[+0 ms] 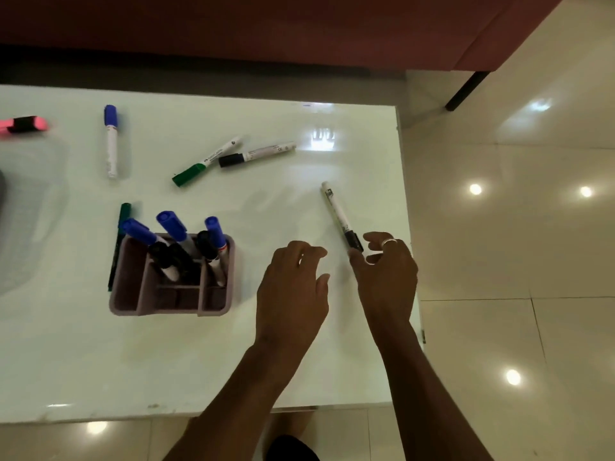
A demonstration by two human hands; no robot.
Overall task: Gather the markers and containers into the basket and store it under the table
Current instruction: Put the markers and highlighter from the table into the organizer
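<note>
A white marker with a black cap (337, 211) lies near the table's right edge. My right hand (387, 277) is at its cap end, with thumb and forefinger spread on either side of the cap and the forefinger tip touching it. My left hand (293, 284) hovers just left of it, fingers loosely curled and holding nothing. A mauve divided container (133, 294) stands left of my hands with several blue-capped and black-capped markers upright in it. Loose on the table lie a blue-capped marker (111, 144), a green-capped marker (206, 161) and a dark-capped marker (258, 153).
A thin green marker (120, 237) lies against the container's left side. A pink and black object (25, 124) sits at the far left. A dark grey shape (1, 194) shows at the left frame edge. The white table (199, 361) ends just right of my right hand. A red sofa (299, 24) stands behind.
</note>
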